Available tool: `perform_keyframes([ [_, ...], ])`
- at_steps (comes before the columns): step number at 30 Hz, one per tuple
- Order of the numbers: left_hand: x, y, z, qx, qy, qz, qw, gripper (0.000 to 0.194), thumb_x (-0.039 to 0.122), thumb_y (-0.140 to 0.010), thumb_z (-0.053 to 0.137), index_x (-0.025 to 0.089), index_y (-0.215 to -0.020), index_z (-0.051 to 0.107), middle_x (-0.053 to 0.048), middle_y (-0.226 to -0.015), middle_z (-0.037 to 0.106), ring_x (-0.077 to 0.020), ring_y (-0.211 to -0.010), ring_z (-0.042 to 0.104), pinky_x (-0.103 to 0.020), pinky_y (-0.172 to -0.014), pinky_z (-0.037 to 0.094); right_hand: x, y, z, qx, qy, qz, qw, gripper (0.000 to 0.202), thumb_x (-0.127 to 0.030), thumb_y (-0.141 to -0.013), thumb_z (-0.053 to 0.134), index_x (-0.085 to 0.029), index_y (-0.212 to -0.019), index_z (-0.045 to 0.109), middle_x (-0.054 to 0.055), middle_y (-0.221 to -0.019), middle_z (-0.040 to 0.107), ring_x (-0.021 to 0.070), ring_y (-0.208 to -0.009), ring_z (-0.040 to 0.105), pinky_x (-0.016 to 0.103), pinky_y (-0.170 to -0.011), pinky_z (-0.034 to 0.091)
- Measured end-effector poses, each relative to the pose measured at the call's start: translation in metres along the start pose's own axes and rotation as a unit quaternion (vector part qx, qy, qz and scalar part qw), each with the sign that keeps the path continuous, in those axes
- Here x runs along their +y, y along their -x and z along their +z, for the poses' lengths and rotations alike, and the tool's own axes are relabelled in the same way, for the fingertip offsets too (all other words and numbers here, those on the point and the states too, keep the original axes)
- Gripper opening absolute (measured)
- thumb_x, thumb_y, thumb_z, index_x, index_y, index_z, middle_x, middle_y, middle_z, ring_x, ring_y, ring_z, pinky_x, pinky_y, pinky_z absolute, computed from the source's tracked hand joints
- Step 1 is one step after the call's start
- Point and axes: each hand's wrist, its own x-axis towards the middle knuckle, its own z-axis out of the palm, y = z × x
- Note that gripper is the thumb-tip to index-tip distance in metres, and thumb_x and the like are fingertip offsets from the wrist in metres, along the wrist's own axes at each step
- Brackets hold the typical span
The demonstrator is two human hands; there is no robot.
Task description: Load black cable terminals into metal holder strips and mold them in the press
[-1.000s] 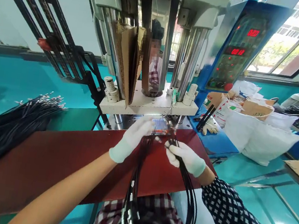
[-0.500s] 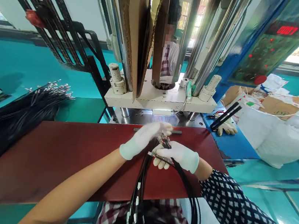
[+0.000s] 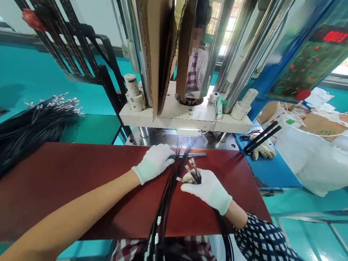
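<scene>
My left hand [image 3: 157, 160], in a white glove, is closed on the left end of a narrow dark bar [image 3: 194, 154]. The bar lies across several black cables [image 3: 170, 190], close to the press. These cables run from the lit gap under the press plate, over the red-brown board, down to the lap. My gloved right hand [image 3: 206, 189] is closed around a bundle of cable ends [image 3: 193, 172], their small light tips pointing up and left. The rest of that bundle hangs in a loop below the right wrist. The far cable ends under the plate are hard to make out.
The white press plate [image 3: 185, 119] with steel columns stands ahead, cardboard leaning on its left side. A heap of black cables [image 3: 20, 139] lies at left. On the right are a control box [image 3: 320, 60], a spare glove [image 3: 264, 152] and white sacks [image 3: 328, 161].
My left hand has moved left from the cable tips onto the bar, which is now tilted. Cables now run into the press gap. My right hand, still holding its bundle, has shifted slightly right.
</scene>
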Motion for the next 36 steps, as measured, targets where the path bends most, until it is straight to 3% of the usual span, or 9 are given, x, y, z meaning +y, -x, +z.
perform_keyframes([
  [3, -0.007, 0.028, -0.002, 0.003, -0.035, -0.041, 0.999, 0.031, 0.039, -0.098, 0.044, 0.017, -0.106, 0.064, -0.011, -0.103, 0.063, -0.0268, -0.094, 0.060, -0.038, -0.081, 0.043, -0.001, 0.004, 0.005, 0.036, 0.174, -0.012, 0.984, 0.024, -0.039, -0.081, 0.065, -0.018, -0.072, 0.059, 0.002, -0.076, 0.066, 0.0153, -0.070, 0.057, 0.028, -0.068, 0.041],
  [7, -0.019, 0.061, -0.008, -0.021, -0.082, -0.105, 0.991, 0.029, 0.037, -0.098, 0.042, 0.015, -0.103, 0.060, -0.014, -0.104, 0.063, -0.0289, -0.091, 0.062, -0.037, -0.074, 0.041, -0.004, 0.005, 0.012, -0.013, 0.413, -0.035, 0.910, 0.029, -0.043, -0.096, 0.048, -0.019, -0.091, 0.064, 0.010, -0.087, 0.071, 0.0219, -0.075, 0.062, 0.031, -0.065, 0.034],
  [9, -0.028, 0.082, -0.016, -0.046, -0.036, -0.169, 0.984, 0.022, 0.035, -0.096, 0.044, 0.017, -0.098, 0.057, -0.011, -0.095, 0.064, -0.0263, -0.083, 0.063, -0.033, -0.068, 0.040, -0.007, 0.009, 0.011, -0.045, 0.413, -0.033, 0.909, 0.028, -0.040, -0.097, 0.046, -0.018, -0.090, 0.062, 0.010, -0.081, 0.070, 0.0210, -0.071, 0.061, 0.030, -0.064, 0.034],
  [12, -0.035, 0.118, -0.033, -0.023, 0.142, -0.247, 0.958, 0.022, 0.040, -0.096, 0.042, 0.021, -0.090, 0.049, -0.002, -0.075, 0.059, -0.0186, -0.063, 0.056, -0.028, -0.060, 0.036, -0.013, 0.015, 0.004, -0.178, 0.190, 0.002, 0.966, 0.026, -0.037, -0.093, 0.050, -0.018, -0.077, 0.057, 0.003, -0.060, 0.063, 0.0131, -0.053, 0.053, 0.027, -0.059, 0.036],
  [16, -0.011, 0.126, -0.050, -0.010, 0.514, -0.185, 0.838, 0.043, 0.057, -0.098, 0.030, 0.020, -0.088, 0.051, 0.004, -0.059, 0.046, -0.0113, -0.047, 0.040, -0.025, -0.052, 0.033, -0.023, 0.015, 0.006, -0.325, -0.117, 0.013, 0.938, 0.023, -0.038, -0.085, 0.056, -0.016, -0.081, 0.060, -0.006, -0.046, 0.052, 0.0066, -0.037, 0.034, 0.024, -0.048, 0.030],
  [19, 0.019, 0.096, -0.045, -0.075, 0.702, -0.118, 0.699, 0.053, 0.064, -0.095, 0.032, 0.017, -0.089, 0.056, 0.004, -0.057, 0.047, -0.0100, -0.043, 0.039, -0.025, -0.048, 0.033, -0.028, 0.015, 0.018, -0.265, -0.094, 0.013, 0.960, 0.028, -0.041, -0.086, 0.060, -0.016, -0.074, 0.058, -0.007, -0.041, 0.046, 0.0068, -0.039, 0.036, 0.022, -0.047, 0.030],
  [21, 0.037, 0.074, -0.039, -0.067, 0.738, -0.080, 0.667, 0.049, 0.061, -0.094, 0.042, 0.016, -0.083, 0.056, 0.001, -0.062, 0.052, -0.0103, -0.050, 0.046, -0.025, -0.053, 0.039, -0.027, 0.018, 0.024, -0.198, -0.051, 0.018, 0.979, 0.031, -0.041, -0.086, 0.063, -0.016, -0.069, 0.056, -0.005, -0.044, 0.051, 0.0073, -0.043, 0.042, 0.022, -0.051, 0.036],
  [25, 0.058, 0.054, -0.028, -0.025, 0.744, -0.050, 0.665, 0.044, 0.056, -0.095, 0.047, 0.015, -0.081, 0.055, 0.001, -0.066, 0.055, -0.0096, -0.056, 0.047, -0.023, -0.056, 0.042, -0.015, 0.025, 0.025, -0.130, -0.064, 0.030, 0.989, 0.023, -0.037, -0.087, 0.062, -0.015, -0.079, 0.063, -0.001, -0.054, 0.062, 0.0080, -0.045, 0.046, 0.022, -0.053, 0.040],
  [36, 0.070, 0.054, -0.009, 0.049, 0.710, -0.083, 0.698, 0.042, 0.055, -0.096, 0.044, 0.018, -0.078, 0.048, 0.002, -0.070, 0.047, -0.0091, -0.059, 0.041, -0.023, -0.058, 0.039, -0.011, 0.024, 0.037, -0.112, -0.104, 0.038, 0.987, 0.021, -0.030, -0.088, 0.057, -0.015, -0.073, 0.060, 0.000, -0.052, 0.062, 0.0082, -0.043, 0.048, 0.021, -0.050, 0.040],
])
